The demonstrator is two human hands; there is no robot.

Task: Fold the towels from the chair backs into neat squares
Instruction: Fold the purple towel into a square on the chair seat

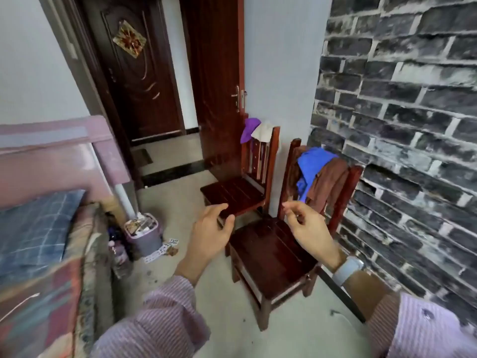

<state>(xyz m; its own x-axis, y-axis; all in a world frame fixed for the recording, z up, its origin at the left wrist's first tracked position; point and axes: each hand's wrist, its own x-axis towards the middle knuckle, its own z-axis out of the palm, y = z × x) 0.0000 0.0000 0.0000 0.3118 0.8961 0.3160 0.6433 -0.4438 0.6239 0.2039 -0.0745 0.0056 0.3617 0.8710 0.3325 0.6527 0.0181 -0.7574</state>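
Observation:
Two dark red wooden chairs stand by the brick-pattern wall. Over the back of the near chair (273,254) hang a blue towel (312,161) and a brown towel (327,184). A purple towel (249,129) and a cream towel (263,131) are draped on the back of the far chair (237,192). My left hand (210,235) hovers above the floor in front of the far chair's seat, fingers loosely curled, holding nothing. Held out over the near chair's seat, my right hand (307,226) is empty too, its fingers relaxed just below the blue towel's hanging end.
A bed with a checked blue pillow (33,228) and a pink headboard (64,156) fills the left. A small purple bin (144,233), a bottle and scattered playing cards (165,246) lie on the floor. An open brown door (219,86) stands behind the far chair.

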